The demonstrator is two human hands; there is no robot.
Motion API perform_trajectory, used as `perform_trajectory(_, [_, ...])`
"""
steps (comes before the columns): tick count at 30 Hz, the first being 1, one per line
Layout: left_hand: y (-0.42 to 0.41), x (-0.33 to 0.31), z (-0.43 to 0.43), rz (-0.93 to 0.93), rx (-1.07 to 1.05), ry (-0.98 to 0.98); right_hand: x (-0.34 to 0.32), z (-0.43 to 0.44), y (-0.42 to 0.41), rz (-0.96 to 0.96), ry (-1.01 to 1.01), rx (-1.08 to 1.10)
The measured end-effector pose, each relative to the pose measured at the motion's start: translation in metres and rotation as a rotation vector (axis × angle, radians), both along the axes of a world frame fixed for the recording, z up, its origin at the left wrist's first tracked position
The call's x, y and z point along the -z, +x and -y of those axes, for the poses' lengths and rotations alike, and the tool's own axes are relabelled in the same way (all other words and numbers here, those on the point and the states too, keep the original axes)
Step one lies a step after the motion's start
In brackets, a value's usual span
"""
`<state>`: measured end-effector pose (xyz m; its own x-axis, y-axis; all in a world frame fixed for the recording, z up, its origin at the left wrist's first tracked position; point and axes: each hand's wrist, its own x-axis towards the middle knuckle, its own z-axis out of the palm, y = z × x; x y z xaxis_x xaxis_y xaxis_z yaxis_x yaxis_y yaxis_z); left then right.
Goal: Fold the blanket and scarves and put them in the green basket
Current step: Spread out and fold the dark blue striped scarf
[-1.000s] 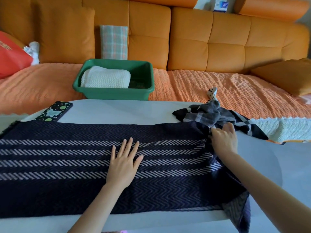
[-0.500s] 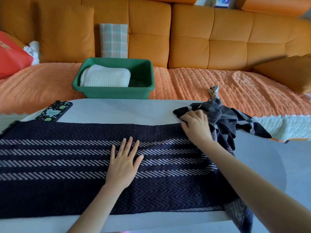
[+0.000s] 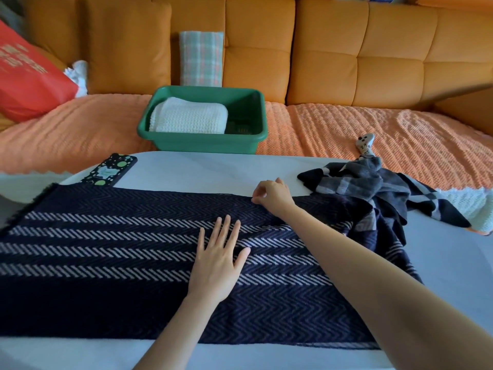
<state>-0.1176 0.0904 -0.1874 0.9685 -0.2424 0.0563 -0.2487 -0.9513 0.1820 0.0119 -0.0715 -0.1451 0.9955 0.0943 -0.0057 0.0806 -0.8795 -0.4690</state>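
The orange sofa [image 3: 346, 62] holds the green basket [image 3: 202, 141], with a white blanket [image 3: 189, 118] already folded inside it. In front of the basket, on the white table [image 3: 208, 172], the big dark scarf [image 3: 106, 263] lies spread flat, likely ready for folding. Front-right of the basket, a checked scarf [image 3: 360, 180] sits heaped on the dark scarf's end, in the way. The left hand [image 3: 217, 263] lies flat and open on the dark scarf, likely to stop sliding. The right hand [image 3: 273, 194] pinches the edge nearest the basket. A phone [image 3: 109, 169] lies front-left of the basket and a game controller [image 3: 365, 144] to its right.
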Motion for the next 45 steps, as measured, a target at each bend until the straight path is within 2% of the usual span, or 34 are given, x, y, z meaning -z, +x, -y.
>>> perform_trajectory(4, [-0.001, 0.001, 0.000, 0.059, 0.008, -0.018, 0.004, -0.003, 0.001, 0.129, 0.037, 0.072])
perform_trajectory(8, [-0.001, 0.000, 0.000, 0.055, 0.009, -0.031, 0.016, -0.008, 0.003, 0.200, -0.133, 0.107])
perform_trajectory(10, [-0.002, 0.000, -0.001, 0.023, -0.002, -0.018, 0.017, -0.011, -0.003, 0.226, -0.154, 0.115])
perform_trajectory(13, [-0.001, 0.002, 0.000, 0.037, -0.012, 0.003, 0.016, -0.021, -0.031, 0.342, -0.066, -0.043])
perform_trajectory(16, [0.000, 0.005, 0.000, 0.062, -0.023, -0.006, 0.024, -0.023, -0.068, 0.133, -0.166, -0.277])
perform_trajectory(19, [0.000, 0.005, 0.000, 0.048, -0.015, -0.016, 0.031, 0.012, -0.076, -0.004, -0.267, -0.143])
perform_trajectory(22, [0.000, 0.004, -0.001, 0.022, -0.012, -0.024, 0.027, 0.063, -0.078, -0.055, -0.367, 0.009])
perform_trajectory(26, [-0.001, 0.005, -0.002, 0.024, -0.011, -0.035, 0.018, 0.105, -0.085, -0.018, -0.585, 0.018])
perform_trajectory(28, [-0.001, 0.004, -0.001, 0.023, -0.010, -0.033, 0.012, 0.105, -0.097, 0.031, -0.609, 0.006])
perform_trajectory(30, [0.000, 0.005, -0.001, 0.027, -0.008, -0.017, 0.011, 0.091, -0.120, 0.056, -0.487, -0.048])
perform_trajectory(32, [0.000, 0.005, -0.001, 0.033, -0.012, -0.026, 0.017, 0.077, -0.150, 0.000, -0.383, -0.129])
perform_trajectory(35, [0.000, 0.005, -0.002, 0.023, -0.006, 0.002, 0.033, 0.089, -0.177, 0.039, -0.442, -0.053])
perform_trajectory(38, [0.001, 0.005, -0.002, 0.008, 0.002, 0.015, 0.014, 0.118, -0.195, 0.144, -0.443, 0.071])
perform_trajectory(41, [0.002, 0.001, -0.001, -0.030, 0.004, 0.035, -0.006, 0.154, -0.221, 0.213, -0.183, 0.251])
perform_trajectory(43, [0.001, -0.006, 0.008, -0.053, 0.011, 0.077, -0.014, 0.174, -0.233, 0.172, 0.051, 0.484])
perform_trajectory(45, [-0.006, -0.013, 0.028, -0.022, 0.031, 0.024, -0.014, 0.191, -0.236, 0.088, 0.202, 0.638])
